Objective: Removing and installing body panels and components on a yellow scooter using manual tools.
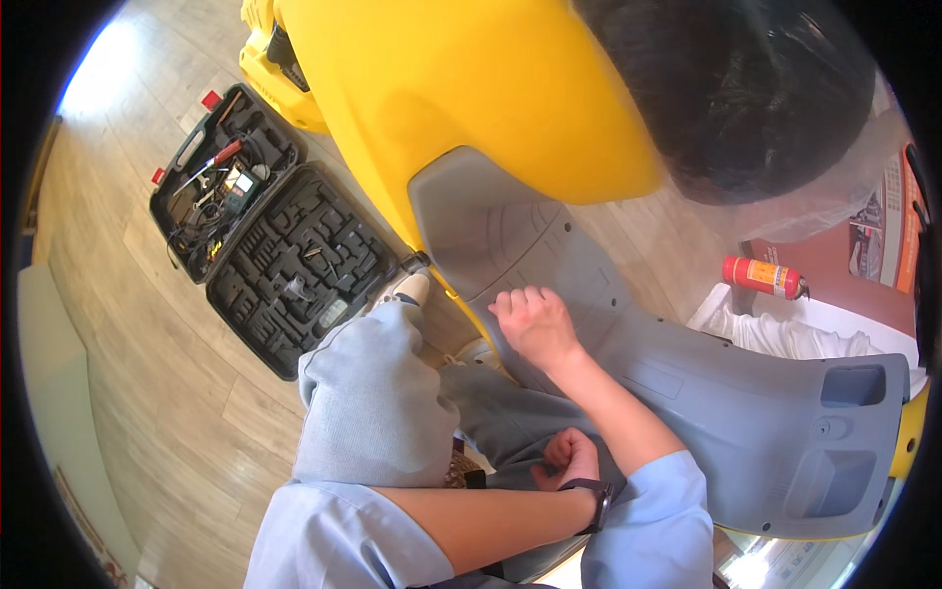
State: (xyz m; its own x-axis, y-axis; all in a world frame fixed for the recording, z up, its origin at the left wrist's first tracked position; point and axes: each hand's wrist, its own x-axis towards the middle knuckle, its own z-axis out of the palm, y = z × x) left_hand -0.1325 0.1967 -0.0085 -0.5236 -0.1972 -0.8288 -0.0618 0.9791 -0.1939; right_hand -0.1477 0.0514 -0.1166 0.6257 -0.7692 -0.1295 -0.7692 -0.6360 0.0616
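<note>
A yellow scooter (pixel 461 79) with a grey plastic floor and inner leg panel (pixel 677 402) stands in front of me and to my right. My right hand (pixel 535 324) is closed at the near edge of the grey panel; whatever its fingers hold, if anything, is hidden. My left forearm crosses in front of me, with a dark watch (pixel 601 506) on the wrist. Below the right hand, over my grey trousers, my left hand (pixel 569 456) is loosely closed, with nothing visible in it.
An opened black tool case (pixel 285 275) lies on the wood floor (pixel 167 344) at left, with a red-handled tool (pixel 226 152) and cables inside. Clear plastic wraps the black seat (pixel 746 98). A red fire extinguisher (pixel 763 277) lies beyond the scooter, near white sheeting (pixel 795 339).
</note>
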